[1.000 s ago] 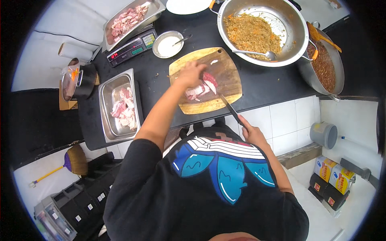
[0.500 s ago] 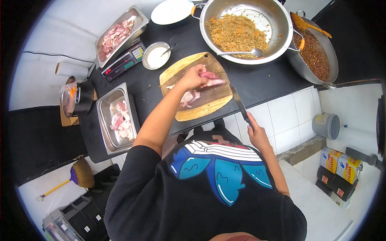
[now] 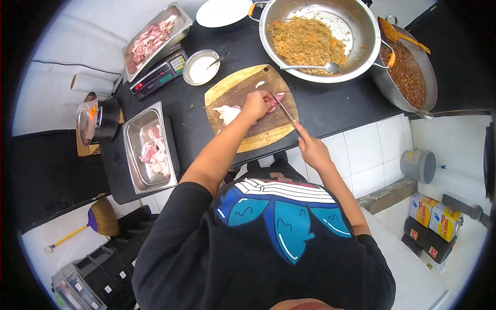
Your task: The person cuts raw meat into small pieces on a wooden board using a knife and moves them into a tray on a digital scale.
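Observation:
My left hand (image 3: 257,105) is closed on a piece of raw meat (image 3: 275,102) and presses it on the wooden cutting board (image 3: 248,78). With fingers wrapped round its handle, my right hand (image 3: 313,149) holds a knife (image 3: 283,109). The blade lies across the meat, just right of my left fingertips. Pale fatty scraps (image 3: 227,113) rest on the board by my left wrist, partly hidden by the forearm. A small white scrap (image 3: 260,83) lies farther back.
Left of the board stands a steel pan (image 3: 133,155) of raw meat; another meat pan (image 3: 178,32) sits on a scale (image 3: 157,75). Behind are a white bowl (image 3: 201,67) with a spoon, a wide noodle basin (image 3: 268,49) and a pot (image 3: 431,77) with reddish-brown contents.
My right hand has brought the knife up from the board's right edge onto the meat. My left hand has lowered the meat to the board, slightly nearer me.

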`<control>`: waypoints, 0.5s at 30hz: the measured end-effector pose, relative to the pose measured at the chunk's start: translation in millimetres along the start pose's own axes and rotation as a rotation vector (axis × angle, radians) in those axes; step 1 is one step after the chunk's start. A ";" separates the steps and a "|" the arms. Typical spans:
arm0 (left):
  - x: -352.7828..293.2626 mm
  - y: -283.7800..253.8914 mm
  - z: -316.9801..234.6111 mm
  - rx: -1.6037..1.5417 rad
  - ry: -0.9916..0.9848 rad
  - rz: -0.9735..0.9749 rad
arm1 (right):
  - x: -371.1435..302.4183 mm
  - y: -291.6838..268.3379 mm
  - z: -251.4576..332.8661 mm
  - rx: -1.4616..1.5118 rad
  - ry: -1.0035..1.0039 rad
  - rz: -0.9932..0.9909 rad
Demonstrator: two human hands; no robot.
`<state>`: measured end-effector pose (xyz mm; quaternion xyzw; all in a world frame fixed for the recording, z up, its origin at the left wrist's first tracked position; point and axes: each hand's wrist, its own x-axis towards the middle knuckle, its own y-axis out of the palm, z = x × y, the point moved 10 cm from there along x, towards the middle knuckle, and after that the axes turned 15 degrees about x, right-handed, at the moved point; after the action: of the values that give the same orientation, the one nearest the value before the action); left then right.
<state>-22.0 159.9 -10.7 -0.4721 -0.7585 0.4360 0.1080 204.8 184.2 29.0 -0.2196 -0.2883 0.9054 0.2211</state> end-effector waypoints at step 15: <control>-21.9 -6.0 -39.1 0.161 0.131 -0.316 | 10.2 -11.7 -10.9 -0.140 -0.041 0.037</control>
<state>8.4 163.0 22.6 -0.3644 -0.7771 0.4414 0.2617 205.5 202.8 25.4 -0.2212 -0.3511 0.8914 0.1823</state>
